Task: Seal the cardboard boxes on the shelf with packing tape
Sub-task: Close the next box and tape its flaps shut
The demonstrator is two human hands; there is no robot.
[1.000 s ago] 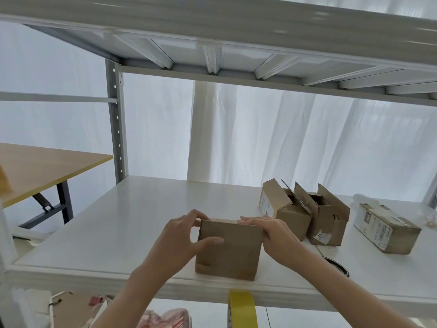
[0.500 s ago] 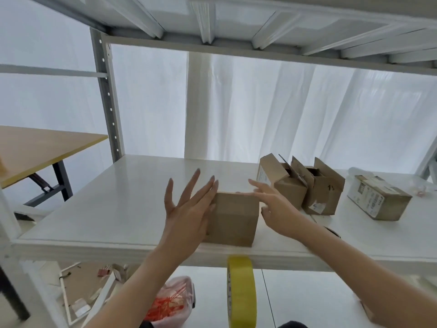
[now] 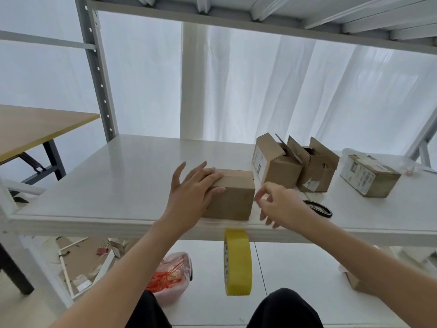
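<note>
Nearest you, between your knees, a yellow packing tape roll (image 3: 237, 261) hangs on edge with its top against the front lip of the white shelf (image 3: 106, 181); what holds it there cannot be seen. To its left, on the floor under the shelf, lies a clear bag of orange-red strips (image 3: 170, 278).

At the front edge of the shelf sits a closed cardboard box (image 3: 233, 197). Your left hand (image 3: 194, 192) rests on its left top corner, fingers straight and spread, gripping nothing. Your right hand (image 3: 279, 204) hovers just beside the box's right side with its fingers loosely bent and the forefinger and thumb towards the box's corner; whether they pinch anything cannot be told.

Your right wrist partly covers a black ring-shaped object (image 3: 318, 208) on the shelf. Behind stand two open boxes, the left one (image 3: 276, 166) touching the right one (image 3: 316, 169), flaps up. Well apart to the right lies a labelled closed box (image 3: 369, 175). Far left stands a wooden table (image 3: 35, 129); a white curtain (image 3: 260, 86) hangs behind everything.
</note>
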